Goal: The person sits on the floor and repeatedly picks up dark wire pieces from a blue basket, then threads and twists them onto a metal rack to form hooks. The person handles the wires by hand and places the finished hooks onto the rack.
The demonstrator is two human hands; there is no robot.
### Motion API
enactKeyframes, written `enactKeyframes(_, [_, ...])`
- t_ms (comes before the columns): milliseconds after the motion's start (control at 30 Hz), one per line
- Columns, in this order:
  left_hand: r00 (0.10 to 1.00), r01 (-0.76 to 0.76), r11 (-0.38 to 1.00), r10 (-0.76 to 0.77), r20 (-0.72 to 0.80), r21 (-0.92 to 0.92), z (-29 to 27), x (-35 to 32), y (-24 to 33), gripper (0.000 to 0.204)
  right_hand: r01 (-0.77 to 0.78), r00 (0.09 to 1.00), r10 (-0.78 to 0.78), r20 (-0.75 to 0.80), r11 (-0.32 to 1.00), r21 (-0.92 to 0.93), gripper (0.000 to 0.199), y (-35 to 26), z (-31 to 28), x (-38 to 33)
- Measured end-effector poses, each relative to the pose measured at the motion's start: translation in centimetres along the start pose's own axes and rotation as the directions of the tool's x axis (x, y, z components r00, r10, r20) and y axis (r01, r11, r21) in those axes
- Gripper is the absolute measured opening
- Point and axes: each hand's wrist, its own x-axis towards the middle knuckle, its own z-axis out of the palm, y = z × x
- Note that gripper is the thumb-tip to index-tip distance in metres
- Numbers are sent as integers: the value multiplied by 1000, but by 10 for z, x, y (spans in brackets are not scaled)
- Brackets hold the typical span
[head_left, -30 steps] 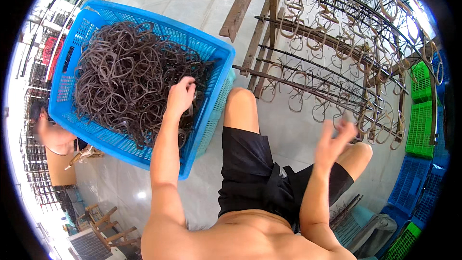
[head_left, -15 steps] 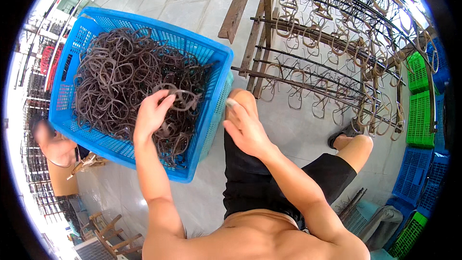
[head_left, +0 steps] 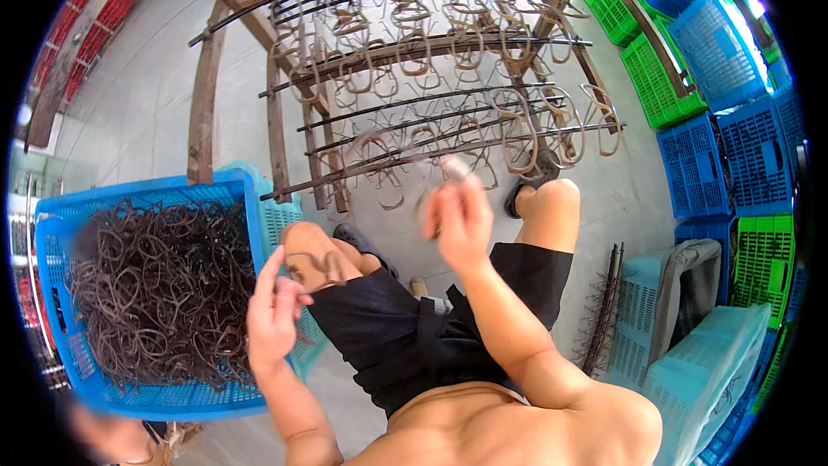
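Note:
My left hand (head_left: 274, 311) is beside the right edge of a blue plastic crate (head_left: 147, 410). Between its thumb and fingers is a dark, thin eyeglass frame (head_left: 315, 269), held above my knee. The crate is heaped with many tangled brown-grey eyeglass frames (head_left: 164, 293). My right hand (head_left: 457, 216) is raised in front of the lower bars of a rack (head_left: 440, 43), its fingers curled and blurred. A pale wrap (head_left: 457, 168) shows at a fingertip. What this hand holds, if anything, is too smeared to make out. Several similar frames (head_left: 517, 112) hang in rows from the rack.
Green crates (head_left: 660, 82) and blue crates (head_left: 750, 160) are stacked along the right. Pale teal crates (head_left: 707, 371) stand nearer, with thin rods with side prongs (head_left: 599, 315) beside them. At the lower left, another person (head_left: 112, 431) is partly visible beyond the blue crate.
My view has turned right, so the rack now sits ahead and the crate at left. The left hand has drawn the eyeglass frame out from over the crate; the right hand has lifted toward the rack.

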Motion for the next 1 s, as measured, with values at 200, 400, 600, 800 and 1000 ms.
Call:
enactKeyframes(200, [990, 80, 967, -50, 128, -241, 31, 10, -3, 52, -80, 843, 114, -526, 993, 88, 18, 43, -16, 47])
enactKeyframes(400, [982, 178, 929, -143, 127, -326, 31, 7, -11, 42, -124, 831, 192, -521, 979, 164, 21, 43, -11, 55])
enactKeyframes(600, [979, 194, 936, -166, 118, -295, 36, 11, -12, 39, -131, 819, 202, -538, 977, 167, 20, 45, -8, 53])
enactKeyframes(800, [978, 200, 935, -174, 113, -293, 38, 13, -12, 41, -97, 793, 155, -589, 987, 128, 19, 43, 0, 57])
enactKeyframes(1000, [977, 202, 932, -170, 128, -303, 37, 13, -17, 42, -131, 844, 168, -509, 985, 109, 18, 47, -7, 55])
